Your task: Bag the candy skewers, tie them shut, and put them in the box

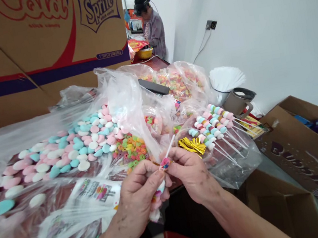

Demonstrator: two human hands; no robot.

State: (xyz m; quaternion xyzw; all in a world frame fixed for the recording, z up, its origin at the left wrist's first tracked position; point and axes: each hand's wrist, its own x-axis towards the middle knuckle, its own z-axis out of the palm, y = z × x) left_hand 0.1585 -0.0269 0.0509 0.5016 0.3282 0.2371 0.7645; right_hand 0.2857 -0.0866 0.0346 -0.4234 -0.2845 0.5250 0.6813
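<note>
I have both hands up at the near edge of the table, working one candy stick. My left hand [142, 193] is closed around the loaded lower part of the skewer [165, 158], where pastel candies show between its fingers. My right hand [191, 174] is pinched closed on a small pink candy [165, 162] at the point where the white stick leaves the left fist. The bare end of the stick points up and away toward the middle of the table.

Judged step: threading, part way. A candy is being pushed onto the stick, and part of the stick above it is bare.

The next move, as I judge it, calls for a steady left grip while the right thumb and finger slide the piece down against those already on, without bending the thin stick.

Supplies:
- Flat discs [69, 150] in pink, blue and white, on plastic toward the left edge.
- Ring candies [130, 148] in a heap just beyond my hands.
- Gold ties [192, 145] just beyond the right hand.
- Finished skewers [215, 126] lying in a clear bag toward the right edge.

A second person [151, 24] stands at the far end, well apart from my hands.
</note>
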